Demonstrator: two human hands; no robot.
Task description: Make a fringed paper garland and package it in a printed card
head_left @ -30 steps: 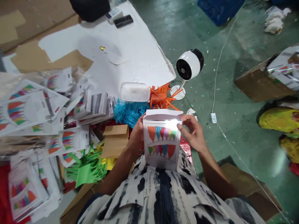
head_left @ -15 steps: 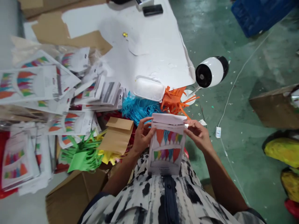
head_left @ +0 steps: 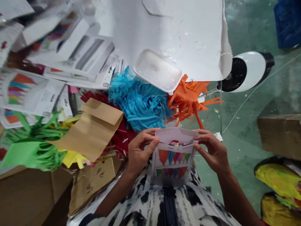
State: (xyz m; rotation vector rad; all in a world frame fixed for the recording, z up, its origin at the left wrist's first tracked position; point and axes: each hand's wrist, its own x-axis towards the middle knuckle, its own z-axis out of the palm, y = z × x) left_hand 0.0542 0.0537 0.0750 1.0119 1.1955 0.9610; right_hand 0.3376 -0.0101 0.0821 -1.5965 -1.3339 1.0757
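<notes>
A white packet (head_left: pixel 172 177) printed with rows of coloured tassels is held upright against my lap. My left hand (head_left: pixel 141 150) pinches its upper left corner between thumb and fingers. On the other side my right hand (head_left: pixel 213 150) grips the upper right corner the same way. The packet's mouth gapes slightly below its raised flap, and small bits of red, yellow and blue show inside. Just beyond the hands lie a heap of blue fringed paper (head_left: pixel 141 103) and a bunch of orange fringed paper (head_left: pixel 188 97).
A shallow white tray (head_left: pixel 157 70) sits on the white table (head_left: pixel 192 37). To the left are a brown paper piece (head_left: pixel 94 125), green fringed paper (head_left: pixel 30 153) and several printed packets (head_left: pixel 30 91). A black-and-white appliance (head_left: pixel 251 72) and a cardboard box (head_left: pixel 279 135) are at right.
My view has moved closer and shifted left. The packet's flap stands higher, and its mouth has parted enough to show coloured bits. Both hands keep hold of its corners.
</notes>
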